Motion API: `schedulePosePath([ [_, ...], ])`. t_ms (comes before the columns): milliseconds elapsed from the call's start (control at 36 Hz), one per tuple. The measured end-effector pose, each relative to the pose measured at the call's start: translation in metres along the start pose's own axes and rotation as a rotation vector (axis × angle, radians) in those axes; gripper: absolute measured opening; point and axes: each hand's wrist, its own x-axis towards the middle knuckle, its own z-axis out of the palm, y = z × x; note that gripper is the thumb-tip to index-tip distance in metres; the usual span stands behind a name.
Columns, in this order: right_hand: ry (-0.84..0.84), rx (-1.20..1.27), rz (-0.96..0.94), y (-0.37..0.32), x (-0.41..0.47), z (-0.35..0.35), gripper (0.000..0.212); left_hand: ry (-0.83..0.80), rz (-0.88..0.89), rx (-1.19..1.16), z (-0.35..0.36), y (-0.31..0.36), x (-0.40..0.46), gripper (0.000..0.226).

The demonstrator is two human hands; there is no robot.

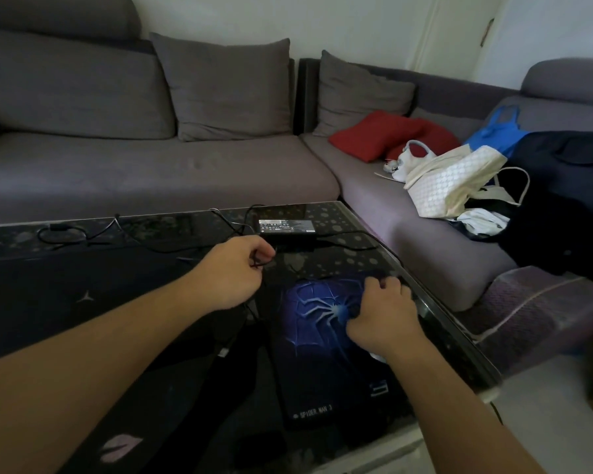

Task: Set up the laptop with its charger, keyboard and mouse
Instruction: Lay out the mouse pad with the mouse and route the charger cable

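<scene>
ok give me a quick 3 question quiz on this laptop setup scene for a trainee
1. True or false: the charger brick lies on the glass table, beyond the left hand.
2. Multiple choice: what does the left hand pinch? A) a thin black cable B) a red cushion C) a white bag
3. Fill in: the right hand rests on the ___ mat printed with a spider emblem.

Key: 1 true; 2 A; 3 mouse. The right hand's fingers curl over something dark on the mat; what it is, and whether they grip it, cannot be told.
</scene>
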Motion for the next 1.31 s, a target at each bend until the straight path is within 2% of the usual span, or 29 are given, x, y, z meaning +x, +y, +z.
schedulePosePath([
  [56,0.067,0.25,-0.088,-0.014,0.0,0.002,0.064,-0.028,0.028,-0.054,0.002,0.007,-0.002,0.052],
  [111,0.107,0.506,-0.216,-0.027,0.001,0.006,0.07,-0.086,0.08,-0.084,0.004,0.015,-0.007,0.056],
  [194,0.141,0.533,-0.534,-0.04,0.0,0.007,0.1,-0.19,0.183,-0.094,0.007,0.023,-0.014,0.062],
  [250,0.11,0.592,-0.615,-0.049,-0.001,0.006,0.097,-0.198,0.224,-0.028,0.007,0.025,-0.018,0.06],
  [306,0.1,0.633,-0.554,-0.054,0.0,0.006,0.069,-0.163,0.218,0.074,0.008,0.023,-0.02,0.058],
  [389,0.164,0.54,-0.393,-0.051,0.005,0.009,0.016,-0.104,0.169,0.174,0.004,0.012,-0.021,0.048],
  [417,0.187,0.529,-0.361,-0.048,0.006,0.009,0.013,-0.067,0.167,0.204,0.001,0.009,-0.021,0.039],
  [472,0.221,0.6,-0.3,-0.042,0.009,0.009,0.02,0.01,0.159,0.262,-0.008,0.006,-0.019,0.017],
  [500,0.237,0.664,-0.273,-0.04,0.009,0.007,0.022,0.049,0.141,0.271,-0.011,0.005,-0.017,0.015],
  [583,0.26,0.76,-0.252,-0.034,0.007,0.001,0.027,0.143,0.046,0.204,-0.022,0.003,-0.011,0.02],
  [722,0.118,0.638,-0.269,-0.034,0.004,0.003,0.03,0.21,0.022,0.11,-0.035,0.015,-0.01,0.018],
  [778,0.051,0.648,-0.266,-0.038,0.003,0.004,0.038,0.172,0.049,0.119,-0.037,0.025,-0.013,0.017],
  [833,0.068,0.714,-0.26,-0.044,0.001,0.003,0.051,0.089,0.084,0.22,-0.035,0.032,-0.016,0.019],
  [889,0.241,0.692,-0.241,-0.047,0.0,-0.004,0.064,0.019,0.107,0.378,-0.03,0.037,-0.019,0.026],
  [944,0.367,0.577,-0.349,-0.053,-0.004,-0.018,0.081,-0.024,0.11,0.466,-0.025,0.04,-0.022,0.035],
  [1000,0.237,0.558,-0.474,-0.063,-0.012,-0.024,0.086,-0.04,0.127,0.491,-0.022,0.043,-0.025,0.033],
  [1056,-0.012,0.68,-0.486,-0.074,-0.019,-0.023,0.076,-0.025,0.152,0.514,-0.022,0.044,-0.025,0.028],
  [1111,-0.077,0.765,-0.457,-0.081,-0.019,-0.012,0.045,-0.018,0.154,0.541,-0.025,0.044,-0.024,0.023],
  [1167,0.034,0.613,-0.43,-0.083,-0.014,-0.005,0.019,-0.013,0.116,0.528,-0.029,0.04,-0.022,0.02],
  [1222,0.15,0.545,-0.404,-0.08,-0.007,-0.004,0.023,0.05,0.056,0.491,-0.034,0.032,-0.019,0.019],
  [1306,0.238,0.83,-0.263,-0.072,0.003,-0.009,0.031,0.251,-0.075,0.271,-0.05,0.016,-0.009,0.022],
])
